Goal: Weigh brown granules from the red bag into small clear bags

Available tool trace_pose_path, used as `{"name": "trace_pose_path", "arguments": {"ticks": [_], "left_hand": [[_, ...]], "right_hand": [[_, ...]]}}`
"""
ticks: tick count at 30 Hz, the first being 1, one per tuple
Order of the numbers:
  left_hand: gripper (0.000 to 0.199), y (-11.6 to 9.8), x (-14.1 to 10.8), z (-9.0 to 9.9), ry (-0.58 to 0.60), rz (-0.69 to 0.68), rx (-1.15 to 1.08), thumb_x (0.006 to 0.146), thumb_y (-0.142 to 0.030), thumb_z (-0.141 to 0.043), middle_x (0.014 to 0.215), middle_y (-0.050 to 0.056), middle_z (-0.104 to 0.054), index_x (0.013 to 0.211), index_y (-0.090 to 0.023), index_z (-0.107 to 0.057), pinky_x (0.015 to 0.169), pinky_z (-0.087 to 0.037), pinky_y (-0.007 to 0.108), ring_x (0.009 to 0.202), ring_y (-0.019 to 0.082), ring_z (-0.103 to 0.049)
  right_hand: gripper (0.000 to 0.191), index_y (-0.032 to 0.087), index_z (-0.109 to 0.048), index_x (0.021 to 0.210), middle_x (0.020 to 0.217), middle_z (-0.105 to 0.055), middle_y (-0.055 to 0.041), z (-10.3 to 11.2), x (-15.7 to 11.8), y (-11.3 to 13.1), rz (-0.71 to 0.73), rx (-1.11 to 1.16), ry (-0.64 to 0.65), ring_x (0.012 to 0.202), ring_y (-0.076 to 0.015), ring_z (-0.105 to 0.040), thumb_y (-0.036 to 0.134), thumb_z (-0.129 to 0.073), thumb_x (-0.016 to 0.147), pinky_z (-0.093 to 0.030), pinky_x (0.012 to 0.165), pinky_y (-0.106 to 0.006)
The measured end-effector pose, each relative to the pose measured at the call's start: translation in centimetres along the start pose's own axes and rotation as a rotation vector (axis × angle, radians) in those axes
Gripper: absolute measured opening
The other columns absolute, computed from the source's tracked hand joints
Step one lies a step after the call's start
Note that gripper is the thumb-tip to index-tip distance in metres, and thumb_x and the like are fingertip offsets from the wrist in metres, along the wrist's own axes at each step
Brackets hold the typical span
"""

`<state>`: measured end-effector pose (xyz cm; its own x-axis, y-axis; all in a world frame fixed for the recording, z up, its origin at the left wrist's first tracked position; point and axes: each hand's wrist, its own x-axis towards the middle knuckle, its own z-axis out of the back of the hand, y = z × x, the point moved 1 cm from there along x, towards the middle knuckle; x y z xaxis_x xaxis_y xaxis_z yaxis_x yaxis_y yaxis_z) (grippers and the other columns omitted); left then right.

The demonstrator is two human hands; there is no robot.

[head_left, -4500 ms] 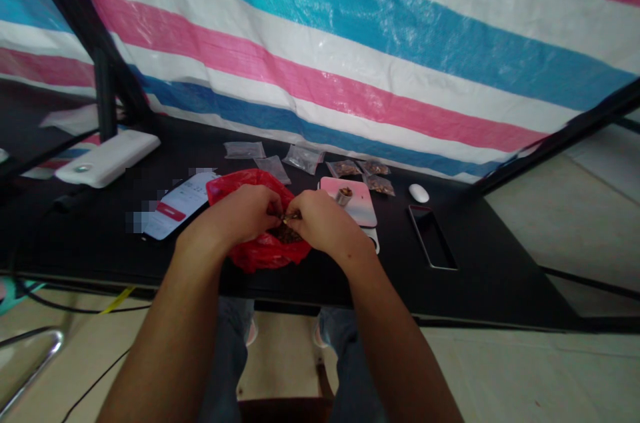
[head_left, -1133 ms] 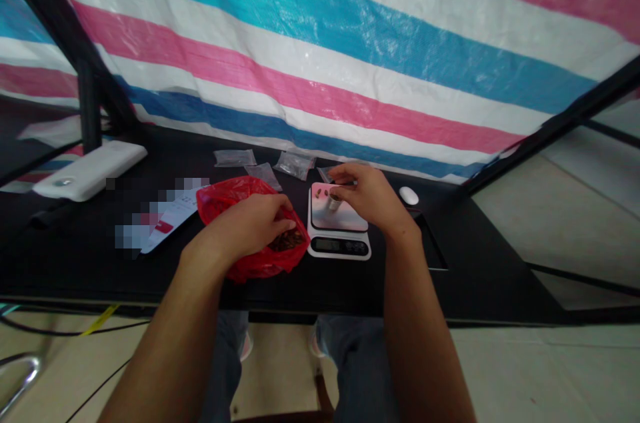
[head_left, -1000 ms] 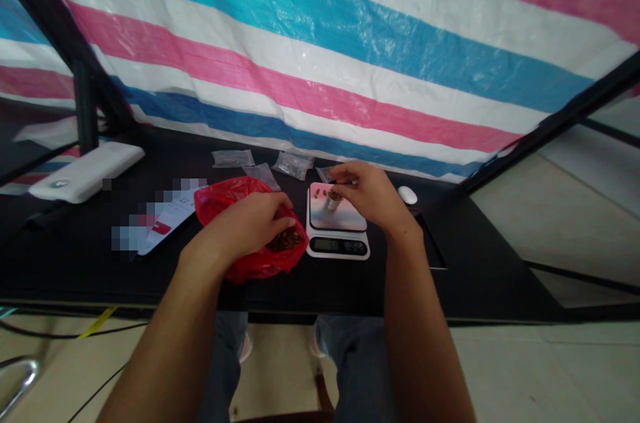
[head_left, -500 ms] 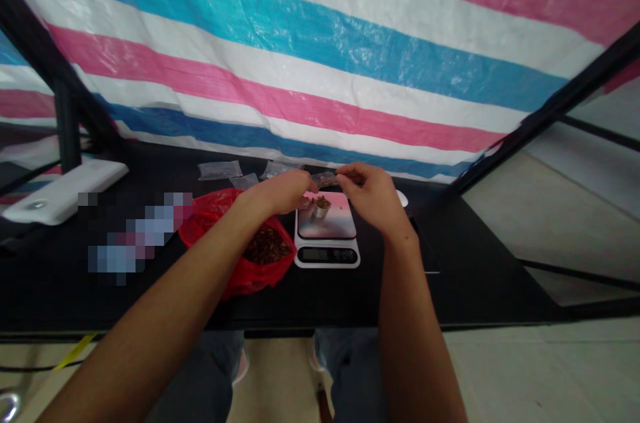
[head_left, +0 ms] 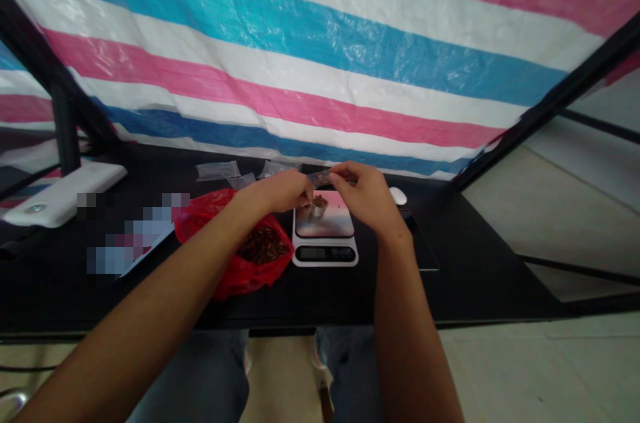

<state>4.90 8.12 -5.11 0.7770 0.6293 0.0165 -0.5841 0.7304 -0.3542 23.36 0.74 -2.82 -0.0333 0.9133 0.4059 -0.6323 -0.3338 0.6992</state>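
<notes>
A small metal cup [head_left: 319, 210], heaped with brown bits, is at the steel platform of a white kitchen scale [head_left: 325, 260]. My left hand [head_left: 287, 191] reaches over a red plastic bag [head_left: 250, 280], its fingers closed at the cup's left side; the exact grip is partly hidden. Dark brown pieces [head_left: 263, 246] fill the bag's open mouth. Behind the scale, my right hand [head_left: 363, 188] pinches a small clear bag [head_left: 321, 178] with brown contents between thumb and fingers. A few dark crumbs lie on the platform.
Several flat clear bags [head_left: 218, 171] lie along the back of the black table [head_left: 320, 303]. A white mouse [head_left: 398, 196] and a dark flat pad [head_left: 423, 243] are at right. On the left are a white device [head_left: 67, 193] and a blurred-out packet. Striped sheeting [head_left: 300, 63] hangs behind.
My left fingers have drawn down and curled in at the cup's left side. My right hand stays at the small clear bag. The view has shifted slightly.
</notes>
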Motion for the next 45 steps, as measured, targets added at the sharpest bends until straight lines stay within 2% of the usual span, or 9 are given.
{"name": "trace_pose_path", "arguments": {"ticks": [5, 11, 17, 21, 26, 31, 38, 45], "left_hand": [[0.028, -0.9, -0.9, 0.4, 0.039, 0.042, 0.122, 0.086, -0.013, -0.058, 0.087, 0.012, -0.083, 0.087, -0.019, -0.085, 0.070, -0.046, 0.031, 0.078, 0.024, -0.073], [0.023, -1.3, -1.3, 0.6, 0.089, -0.002, 0.056, 0.079, -0.010, -0.061, 0.074, 0.004, -0.078, 0.073, -0.023, -0.080, 0.065, -0.042, 0.028, 0.068, 0.019, -0.067], [0.022, -0.9, -1.3, 0.8, 0.124, 0.006, 0.049, 0.080, -0.011, -0.063, 0.079, 0.002, -0.081, 0.077, -0.022, -0.081, 0.067, -0.043, 0.026, 0.074, 0.017, -0.071], [0.020, -0.8, -2.0, 1.8, 0.049, 0.066, -0.014, 0.081, -0.014, -0.065, 0.085, 0.005, -0.083, 0.088, -0.018, -0.084, 0.066, -0.044, 0.027, 0.076, 0.019, -0.073], [0.025, -1.9, -1.9, 3.4, -0.102, 0.025, -0.141, 0.086, -0.018, -0.065, 0.096, 0.003, -0.085, 0.102, -0.020, -0.084, 0.074, -0.049, 0.026, 0.085, 0.018, -0.076], [0.022, -3.3, -0.7, 2.8, -0.065, -0.066, -0.048, 0.087, -0.015, -0.067, 0.098, 0.006, -0.084, 0.099, -0.019, -0.085, 0.076, -0.049, 0.027, 0.086, 0.019, -0.076], [0.019, -3.3, -0.3, 2.2, -0.050, -0.154, 0.001, 0.093, -0.015, -0.066, 0.099, 0.009, -0.083, 0.095, -0.018, -0.085, 0.082, -0.050, 0.027, 0.090, 0.019, -0.074], [0.016, -3.3, -0.1, 1.9, -0.060, -0.144, 0.007, 0.091, -0.012, -0.069, 0.098, 0.009, -0.082, 0.097, -0.015, -0.084, 0.077, -0.048, 0.024, 0.087, 0.018, -0.074]], "right_hand": [[0.014, 0.019, -0.078, 0.096, 0.098, -0.082, -0.0070, -0.1, -0.1, 0.0, 0.001, 0.012, 0.005, 0.094, -0.0234, -0.077, 0.020, -0.065, 0.093, -0.058, 0.090, -0.036], [0.014, 0.018, -0.078, 0.095, 0.097, -0.082, -0.0069, 0.0, -0.2, -0.2, -0.009, 0.028, 0.020, 0.092, -0.0223, -0.077, 0.019, -0.064, 0.093, -0.058, 0.088, -0.035], [0.013, 0.019, -0.078, 0.094, 0.097, -0.082, -0.0070, 0.2, -0.3, -0.2, -0.007, 0.034, 0.000, 0.092, -0.0225, -0.076, 0.021, -0.065, 0.092, -0.059, 0.089, -0.036], [0.014, 0.018, -0.078, 0.094, 0.097, -0.082, -0.0073, 0.3, -0.3, -0.2, 0.001, 0.035, -0.011, 0.091, -0.0222, -0.076, 0.022, -0.065, 0.092, -0.058, 0.088, -0.036], [0.013, 0.018, -0.077, 0.094, 0.098, -0.082, -0.0070, 0.5, -0.5, -0.3, 0.002, 0.033, -0.008, 0.091, -0.0214, -0.075, 0.023, -0.065, 0.093, -0.058, 0.088, -0.034], [0.013, 0.018, -0.077, 0.094, 0.099, -0.082, -0.0070, 0.6, -0.6, -0.3, -0.006, 0.040, 0.007, 0.091, -0.0212, -0.075, 0.021, -0.065, 0.093, -0.057, 0.088, -0.034], [0.013, 0.016, -0.077, 0.096, 0.098, -0.082, -0.0080, 0.6, -0.5, -0.5, 0.010, 0.048, -0.002, 0.091, -0.0205, -0.076, 0.019, -0.065, 0.092, -0.057, 0.086, -0.033], [0.013, 0.015, -0.077, 0.096, 0.097, -0.082, -0.0076, 0.6, -0.6, -0.2, 0.014, 0.066, 0.026, 0.089, -0.0194, -0.075, 0.019, -0.065, 0.093, -0.056, 0.084, -0.032]]}}
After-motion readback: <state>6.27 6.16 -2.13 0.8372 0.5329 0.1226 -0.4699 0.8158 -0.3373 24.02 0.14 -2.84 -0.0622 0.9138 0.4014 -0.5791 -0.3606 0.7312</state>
